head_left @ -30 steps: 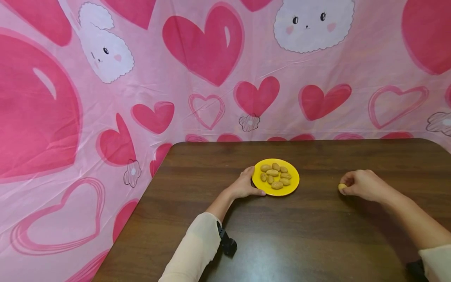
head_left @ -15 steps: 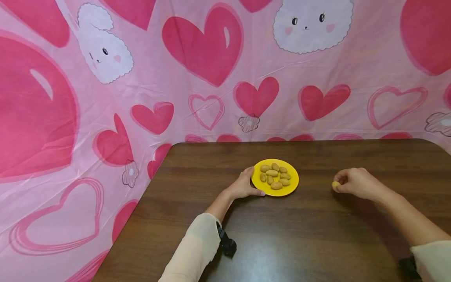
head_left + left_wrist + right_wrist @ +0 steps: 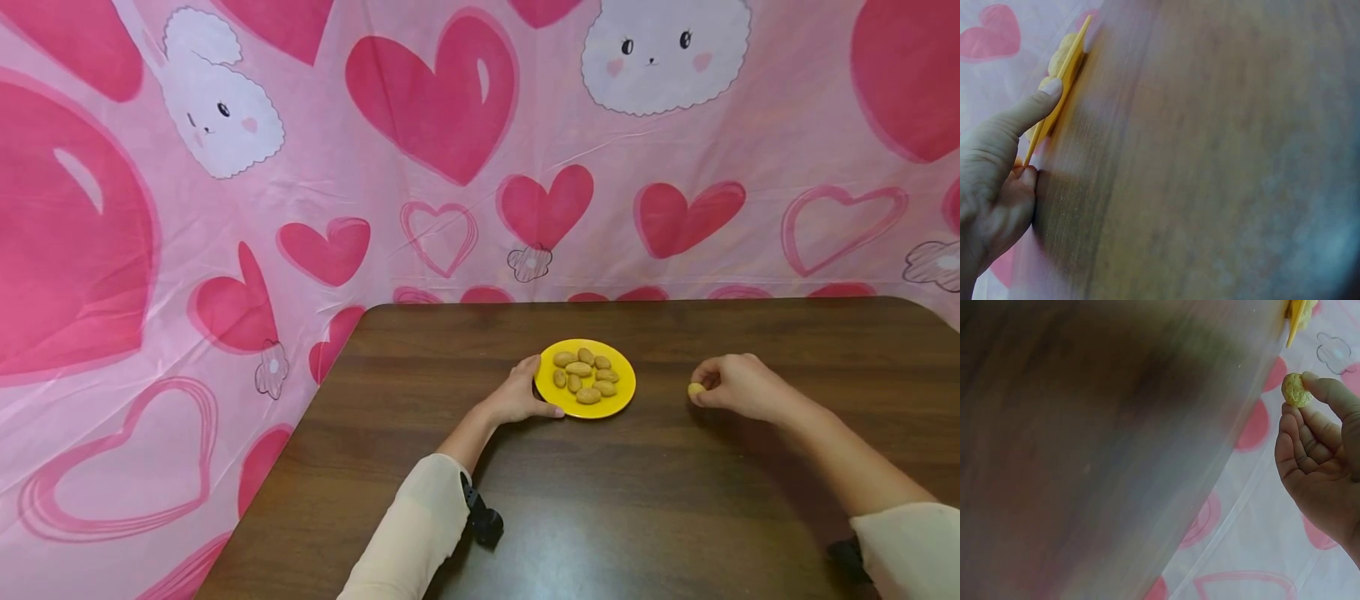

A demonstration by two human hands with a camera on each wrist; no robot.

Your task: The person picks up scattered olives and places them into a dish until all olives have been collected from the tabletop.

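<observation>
On the table a yellow plate holds several small oval tan pieces, whose exact kind is unclear. My left hand grips the plate's left rim; the left wrist view shows the thumb over the rim, with fingers partly hidden behind it. To the right of the plate, my right hand pinches one more oval tan piece between thumb and fingertips, apart from the plate. In the right wrist view this tan piece looks yellowish and wrinkled.
The dark wooden table has rounded far corners. Behind it and along the left hangs a pink cloth printed with hearts and white animal faces. A black device is strapped at the left sleeve.
My right hand has moved left toward the plate, carrying the oval tan piece in its fingertips. The left hand and the plate have stayed in place.
</observation>
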